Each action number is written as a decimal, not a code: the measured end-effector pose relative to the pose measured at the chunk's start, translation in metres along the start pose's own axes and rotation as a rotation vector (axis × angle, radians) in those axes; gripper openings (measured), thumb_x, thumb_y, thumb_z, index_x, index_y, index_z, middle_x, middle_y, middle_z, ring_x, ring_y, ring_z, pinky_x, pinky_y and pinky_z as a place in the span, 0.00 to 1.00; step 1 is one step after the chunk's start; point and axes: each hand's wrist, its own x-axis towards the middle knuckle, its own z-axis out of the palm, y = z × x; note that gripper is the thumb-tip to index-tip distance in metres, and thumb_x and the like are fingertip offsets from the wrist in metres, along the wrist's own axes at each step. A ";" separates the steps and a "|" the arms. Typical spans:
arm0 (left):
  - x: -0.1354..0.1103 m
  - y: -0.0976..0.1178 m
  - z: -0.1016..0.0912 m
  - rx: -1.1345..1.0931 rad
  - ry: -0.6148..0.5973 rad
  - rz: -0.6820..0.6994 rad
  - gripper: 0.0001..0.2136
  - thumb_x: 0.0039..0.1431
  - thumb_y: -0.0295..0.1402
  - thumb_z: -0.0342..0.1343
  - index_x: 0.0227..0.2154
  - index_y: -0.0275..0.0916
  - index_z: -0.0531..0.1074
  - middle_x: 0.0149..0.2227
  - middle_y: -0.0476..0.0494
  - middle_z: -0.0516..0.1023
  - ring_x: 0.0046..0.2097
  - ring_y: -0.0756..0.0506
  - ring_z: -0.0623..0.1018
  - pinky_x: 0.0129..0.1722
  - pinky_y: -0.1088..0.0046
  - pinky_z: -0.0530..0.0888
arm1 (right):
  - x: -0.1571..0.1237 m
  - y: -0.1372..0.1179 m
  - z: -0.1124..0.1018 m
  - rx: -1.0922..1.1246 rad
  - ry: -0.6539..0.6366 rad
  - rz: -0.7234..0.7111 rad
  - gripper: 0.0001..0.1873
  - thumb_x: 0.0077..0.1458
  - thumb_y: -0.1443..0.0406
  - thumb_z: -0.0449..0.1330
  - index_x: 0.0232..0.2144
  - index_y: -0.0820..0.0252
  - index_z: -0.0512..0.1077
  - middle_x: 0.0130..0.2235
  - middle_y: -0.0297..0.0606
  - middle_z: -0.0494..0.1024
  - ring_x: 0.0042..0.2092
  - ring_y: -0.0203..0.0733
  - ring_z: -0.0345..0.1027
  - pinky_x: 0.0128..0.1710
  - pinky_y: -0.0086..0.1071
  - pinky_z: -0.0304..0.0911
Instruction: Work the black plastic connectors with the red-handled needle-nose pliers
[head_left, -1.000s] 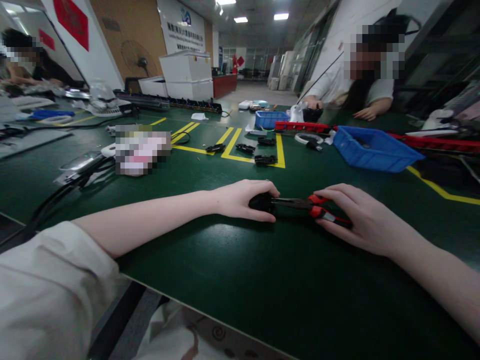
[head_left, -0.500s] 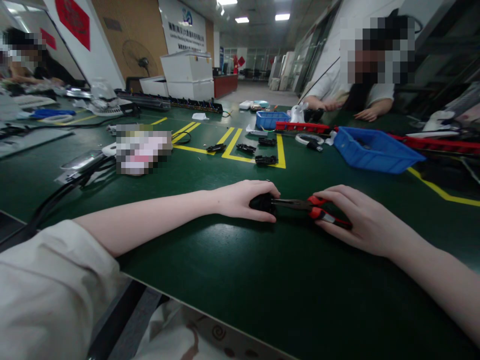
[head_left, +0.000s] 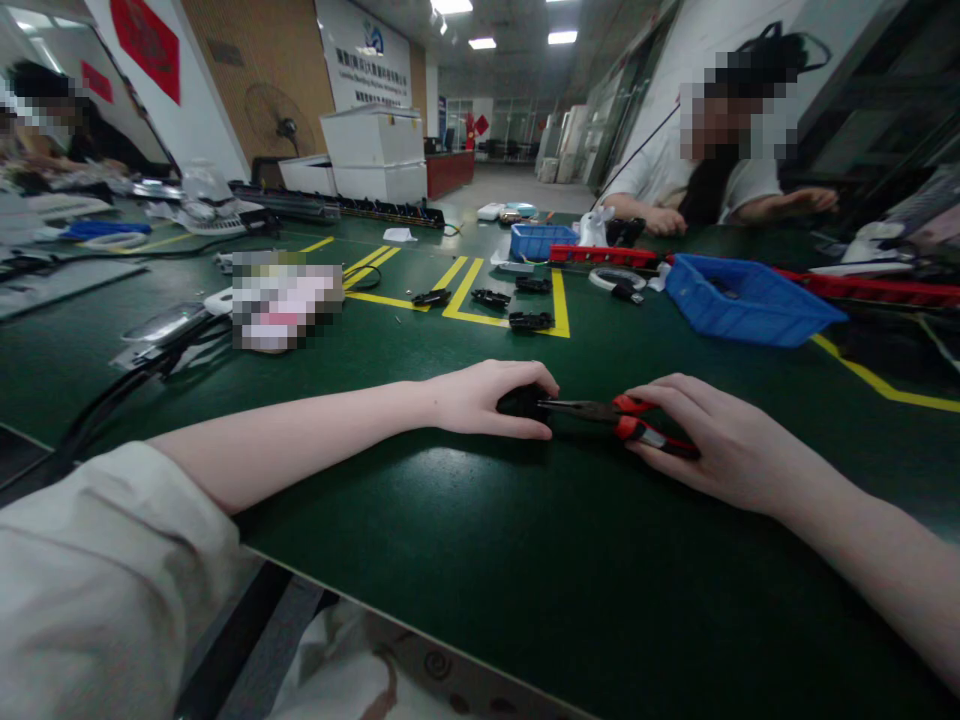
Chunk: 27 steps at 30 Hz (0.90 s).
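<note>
On the dark green table point(head_left: 480, 540), my left hand point(head_left: 487, 398) is closed over a small black part point(head_left: 519, 402) and presses it to the surface. My right hand point(head_left: 720, 440) is closed round the red handles of a pair of long-nose pliers point(head_left: 615, 415). The pliers' dark jaws reach left and meet the black part. Most of the part is hidden under my left fingers.
Three more black parts point(head_left: 531, 320) lie by yellow floor-style lines point(head_left: 559, 300) further back. A blue bin point(head_left: 742, 298) stands at the right, a smaller blue tray point(head_left: 541, 240) behind. A person point(head_left: 720, 180) sits across the table; cables point(head_left: 135, 380) run at the left.
My hands, the pliers and the black part hold their places. The person across the table has moved one arm out to the right.
</note>
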 end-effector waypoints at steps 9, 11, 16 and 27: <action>0.000 0.001 0.000 -0.002 0.004 -0.034 0.20 0.67 0.47 0.60 0.53 0.38 0.72 0.53 0.37 0.80 0.52 0.39 0.80 0.51 0.61 0.75 | 0.001 -0.003 -0.001 -0.056 0.057 -0.061 0.18 0.65 0.55 0.59 0.52 0.59 0.72 0.45 0.50 0.79 0.40 0.53 0.78 0.37 0.46 0.77; 0.001 0.001 -0.001 -0.002 0.004 -0.036 0.20 0.67 0.47 0.60 0.53 0.38 0.72 0.53 0.37 0.80 0.51 0.39 0.80 0.51 0.61 0.75 | 0.001 -0.003 -0.001 -0.064 0.056 -0.066 0.18 0.66 0.54 0.59 0.52 0.59 0.72 0.45 0.50 0.79 0.40 0.53 0.78 0.37 0.46 0.77; 0.000 0.001 -0.001 0.013 -0.002 -0.022 0.20 0.65 0.45 0.63 0.53 0.38 0.72 0.54 0.36 0.80 0.54 0.38 0.80 0.54 0.59 0.75 | 0.000 -0.001 -0.001 -0.052 0.044 -0.042 0.19 0.65 0.53 0.59 0.53 0.55 0.72 0.47 0.48 0.80 0.41 0.53 0.77 0.38 0.47 0.76; 0.001 -0.004 0.002 0.077 0.065 0.051 0.22 0.60 0.44 0.67 0.51 0.39 0.72 0.57 0.33 0.78 0.59 0.35 0.78 0.58 0.54 0.74 | -0.001 0.001 -0.003 -0.211 0.173 -0.072 0.23 0.63 0.58 0.61 0.58 0.55 0.68 0.48 0.50 0.78 0.46 0.57 0.75 0.40 0.49 0.72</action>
